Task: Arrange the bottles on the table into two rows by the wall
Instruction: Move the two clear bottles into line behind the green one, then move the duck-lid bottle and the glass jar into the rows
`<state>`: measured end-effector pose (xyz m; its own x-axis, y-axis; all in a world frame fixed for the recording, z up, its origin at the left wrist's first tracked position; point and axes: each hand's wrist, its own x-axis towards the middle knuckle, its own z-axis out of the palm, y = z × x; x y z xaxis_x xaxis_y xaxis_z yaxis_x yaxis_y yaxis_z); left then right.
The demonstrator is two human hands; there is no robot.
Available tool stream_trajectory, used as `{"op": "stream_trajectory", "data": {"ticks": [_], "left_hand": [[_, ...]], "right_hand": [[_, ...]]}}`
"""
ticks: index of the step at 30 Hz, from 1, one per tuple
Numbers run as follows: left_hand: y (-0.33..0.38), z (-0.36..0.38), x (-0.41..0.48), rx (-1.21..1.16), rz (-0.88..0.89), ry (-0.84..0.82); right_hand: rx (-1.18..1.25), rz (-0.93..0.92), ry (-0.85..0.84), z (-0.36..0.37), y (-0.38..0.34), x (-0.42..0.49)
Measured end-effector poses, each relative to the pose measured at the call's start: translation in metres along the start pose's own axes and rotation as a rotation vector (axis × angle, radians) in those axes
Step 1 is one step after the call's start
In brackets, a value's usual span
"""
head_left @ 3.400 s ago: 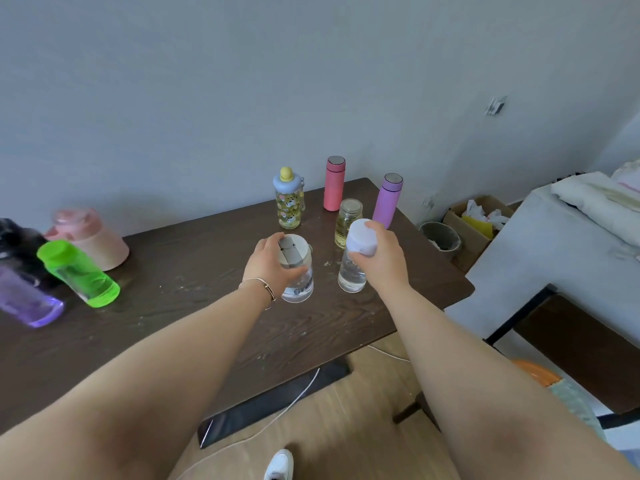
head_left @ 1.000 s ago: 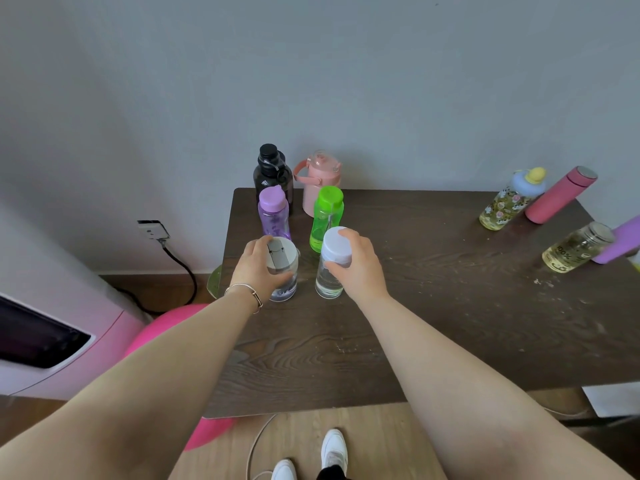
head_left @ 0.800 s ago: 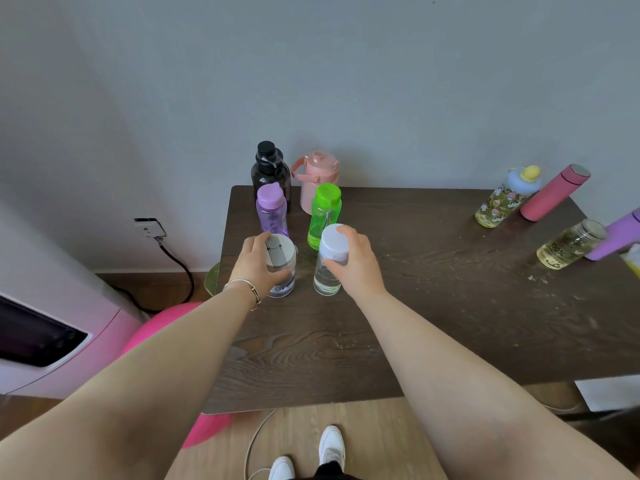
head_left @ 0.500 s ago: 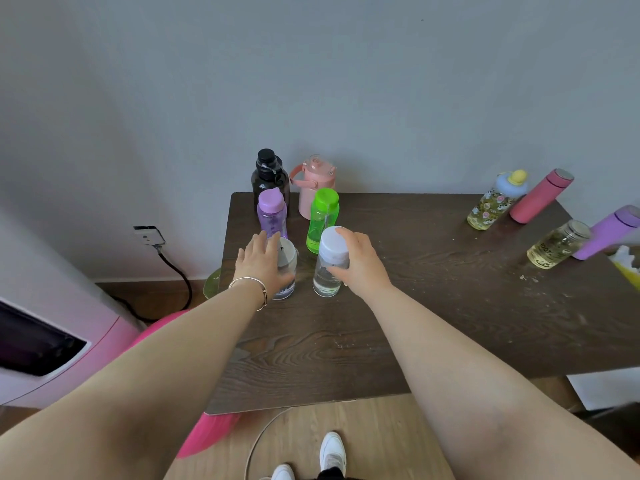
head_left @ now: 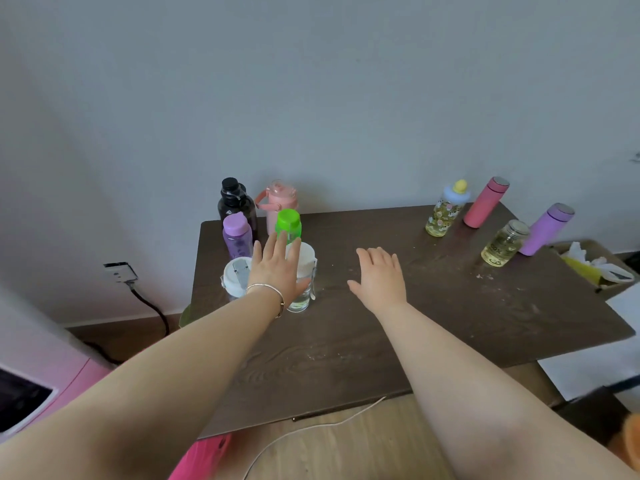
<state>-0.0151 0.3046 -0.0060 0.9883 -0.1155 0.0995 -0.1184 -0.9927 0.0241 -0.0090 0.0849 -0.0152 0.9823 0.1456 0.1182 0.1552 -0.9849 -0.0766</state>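
At the table's [head_left: 381, 341] left end, bottles stand in two lines running out from the wall: a black bottle [head_left: 235, 206] and a pink jug [head_left: 280, 206] at the back, then a purple bottle [head_left: 237, 237] and a green bottle [head_left: 288, 221], then two clear bottles, one with a flip lid [head_left: 237, 277] and one white-capped [head_left: 306, 271]. My left hand [head_left: 277, 271] hovers open between the clear bottles, partly covering the white-capped one. My right hand [head_left: 379, 277] is open over bare table. At the right stand a cartoon bottle [head_left: 446, 213], a pink flask [head_left: 485, 202], a glass jar [head_left: 504, 249] and a lilac flask [head_left: 545, 228].
A cardboard box [head_left: 595, 268] with yellow and white trash sits right of the table. A wall socket [head_left: 119, 271] with a black cable is at the left. Below lie a pink appliance [head_left: 52, 382] and a white cable [head_left: 311, 427] on the wooden floor.
Both hands let go of the two clear bottles, which now stand in front of the purple and green ones. My right hand moved right; my left hand lifted and spread.
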Motion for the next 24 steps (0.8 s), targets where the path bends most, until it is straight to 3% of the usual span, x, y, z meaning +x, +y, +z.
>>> {"op": "stream_trajectory", "data": {"ticks": [7, 18, 24], "left_hand": [[0.078, -0.006, 0.019, 0.061, -0.006, -0.015], [0.287, 0.012, 0.048, 0.002, -0.057, -0.072], [0.357, 0.012, 0.072, -0.011, -0.057, -0.069]], "right_hand": [[0.030, 0.091, 0.016, -0.013, 0.095, -0.016], [0.069, 0.185, 0.071, -0.038, 0.310, -0.042], [0.147, 0.229, 0.101, -0.043, 0.383, -0.043]]}}
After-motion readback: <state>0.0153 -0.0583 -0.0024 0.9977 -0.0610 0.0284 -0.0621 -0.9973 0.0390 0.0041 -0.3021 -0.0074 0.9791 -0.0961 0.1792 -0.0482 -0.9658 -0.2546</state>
